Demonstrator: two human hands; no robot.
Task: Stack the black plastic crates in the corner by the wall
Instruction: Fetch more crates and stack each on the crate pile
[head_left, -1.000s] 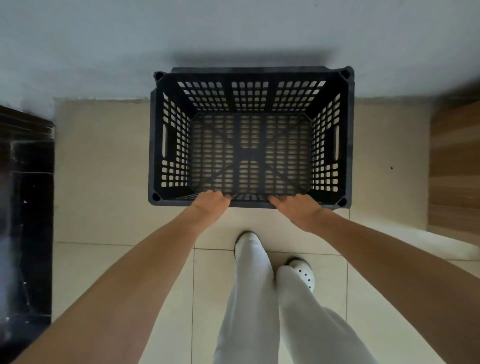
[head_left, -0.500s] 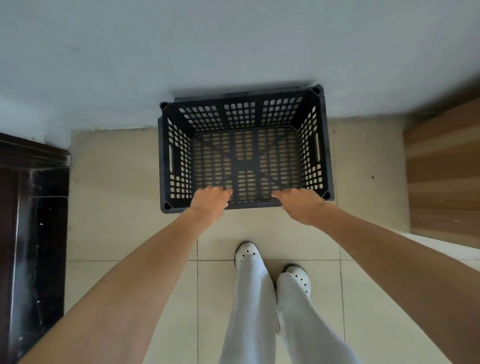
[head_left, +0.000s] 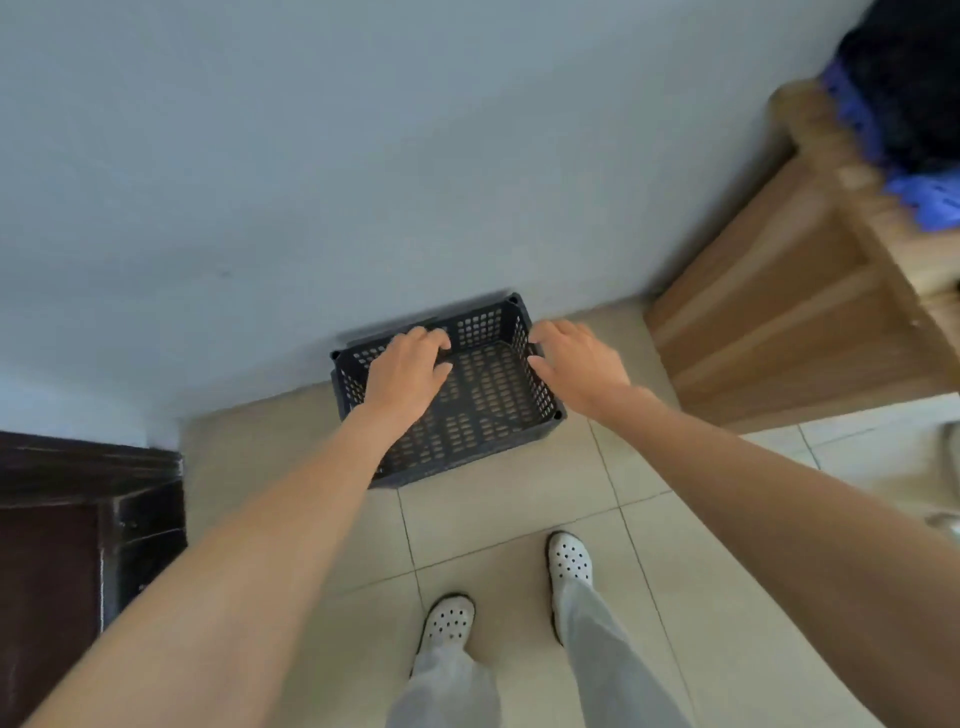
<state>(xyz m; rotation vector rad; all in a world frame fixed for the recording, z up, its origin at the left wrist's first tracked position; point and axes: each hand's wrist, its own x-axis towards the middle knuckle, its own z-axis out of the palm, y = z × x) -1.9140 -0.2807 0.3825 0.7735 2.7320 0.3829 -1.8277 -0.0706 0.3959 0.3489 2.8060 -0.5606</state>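
We see the black plastic crate with holes (head_left: 483, 400) sitting on the pale tiled floor (head_left: 519, 519) in the middle of the frame. Its far side is against the blue-grey wall (head_left: 363, 156). Our left grip (head_left: 408, 364) and right grip (head_left: 576, 358) hang over it, fingers loose and apart, holding nothing.

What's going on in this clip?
A person stands over a black plastic crate that sits open side up on the tiled floor, against the pale wall. The left hand and right hand reach out over it with fingers loosely spread, gripping nothing. Whether they touch its rim is unclear. Only this one crate shows, so no stack is visible.
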